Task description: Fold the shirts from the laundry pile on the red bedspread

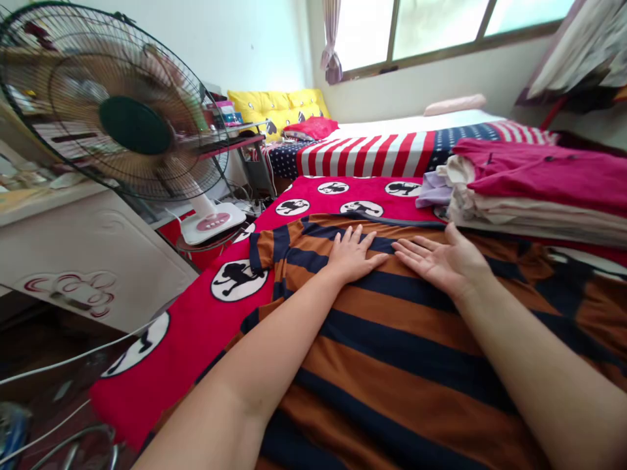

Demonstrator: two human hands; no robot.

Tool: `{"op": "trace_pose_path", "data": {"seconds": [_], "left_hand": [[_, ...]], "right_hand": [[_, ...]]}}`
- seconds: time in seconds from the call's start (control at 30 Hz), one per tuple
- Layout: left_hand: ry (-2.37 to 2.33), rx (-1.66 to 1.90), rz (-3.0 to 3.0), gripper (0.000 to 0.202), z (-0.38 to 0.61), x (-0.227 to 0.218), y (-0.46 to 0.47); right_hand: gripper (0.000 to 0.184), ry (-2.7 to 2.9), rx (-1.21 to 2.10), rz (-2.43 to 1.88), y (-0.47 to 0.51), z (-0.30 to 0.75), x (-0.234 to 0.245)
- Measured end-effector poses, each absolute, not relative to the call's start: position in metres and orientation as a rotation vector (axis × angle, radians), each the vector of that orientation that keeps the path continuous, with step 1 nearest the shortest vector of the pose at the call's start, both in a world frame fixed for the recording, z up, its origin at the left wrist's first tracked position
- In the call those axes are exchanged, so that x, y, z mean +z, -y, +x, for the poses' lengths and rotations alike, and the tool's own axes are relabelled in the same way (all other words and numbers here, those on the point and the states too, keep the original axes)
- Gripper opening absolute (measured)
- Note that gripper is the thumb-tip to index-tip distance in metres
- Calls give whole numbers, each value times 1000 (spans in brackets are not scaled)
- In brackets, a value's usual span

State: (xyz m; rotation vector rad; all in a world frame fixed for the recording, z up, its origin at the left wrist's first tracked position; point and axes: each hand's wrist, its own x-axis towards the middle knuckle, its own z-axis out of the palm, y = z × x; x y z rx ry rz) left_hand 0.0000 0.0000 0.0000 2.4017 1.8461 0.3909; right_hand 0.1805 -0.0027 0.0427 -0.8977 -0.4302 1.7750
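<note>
A brown and navy striped shirt (392, 333) lies spread out over a red blanket (196, 352) with white round patches and dark figures. Its one short sleeve (267, 250) points to the left. My left hand (353, 254) rests palm down on the upper part of the shirt, fingers spread. Just right of it, my right hand (443, 261) is turned with the palm facing left and upward, fingers stretched out and holding nothing. Whether its lower edge touches the cloth I cannot tell.
A stack of folded clothes (548, 189) with a pink garment on top sits at the right. On the left stand a spinning fan (134, 124) and a white cabinet (98, 261). Behind is a bed with a stars-and-stripes cover (372, 153) and a yellow cushion (264, 108).
</note>
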Motion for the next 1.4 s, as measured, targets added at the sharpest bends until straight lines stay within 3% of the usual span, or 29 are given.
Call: {"op": "trace_pose_path", "data": {"seconds": [0.17,0.27,0.37,0.5,0.73,0.9,1.03,1.13,1.2,1.3,1.4], "left_hand": [[-1680,564,2306,73,-14,11,-7],[-1623,804,2140,45,-46,34,-10],[-2152,1020,1871,29,-91,57,-5],[-2700,961,1533,50,-140,62,5],[-2728,701,1293,53,-163,31,3],[-2742,700,1427,35,-161,40,5],[-2736,881,1572,33,-138,66,6],[-2511,1158,1743,28,-89,88,4],[-2050,1239,1844,29,-47,99,2],[-1288,962,1924,51,7,110,1],[-1073,876,2017,59,20,119,9]], "right_hand": [[60,425,1701,-847,-4,189,18],[50,451,1673,-845,-1,185,19],[37,483,1664,-855,3,181,22],[23,511,1634,-867,6,179,24],[21,551,1625,-833,4,180,19],[23,603,1607,-831,3,179,18],[26,651,1589,-846,4,176,17],[25,694,1585,-854,5,174,17],[25,714,1593,-848,5,174,18],[25,706,1584,-852,6,175,19],[28,705,1569,-886,6,175,19]]}}
